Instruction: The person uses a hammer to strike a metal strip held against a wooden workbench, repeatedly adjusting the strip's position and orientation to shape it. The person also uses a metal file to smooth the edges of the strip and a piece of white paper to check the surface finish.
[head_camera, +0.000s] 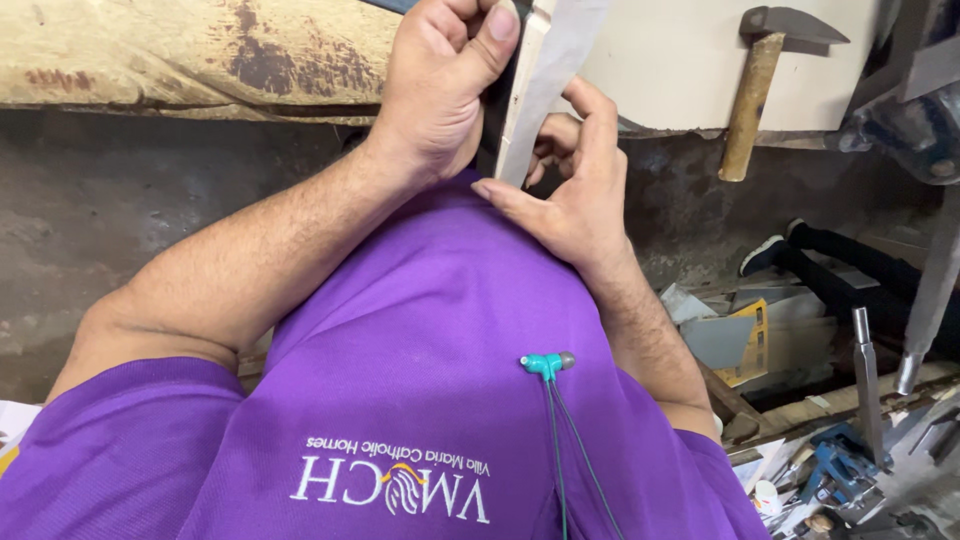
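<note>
Close against the purple shirt (420, 340), both hands grip a long flat pale-grey metal strip (545, 75) whose long axis runs steeply up and away from the body, leaning slightly to the right and leaving the frame at the top edge. The left hand (440, 85) is closed in a fist around the strip's left edge, thumb pressed up along it; the right hand (575, 185) is partly curled, its forefinger hooked over the strip's right edge and its little finger stretched toward the lower end (which touches or nearly touches the shirt). Each hand lies just beside the strip, the left higher up.

Beyond the hands runs the worn, stained wooden table (180, 60), with a wooden-handled hammer (760, 80) resting over its edge to the right. Below, a rough grey floor (90, 220); at right, a clutter of scrap pieces and metal punches (866, 385).
</note>
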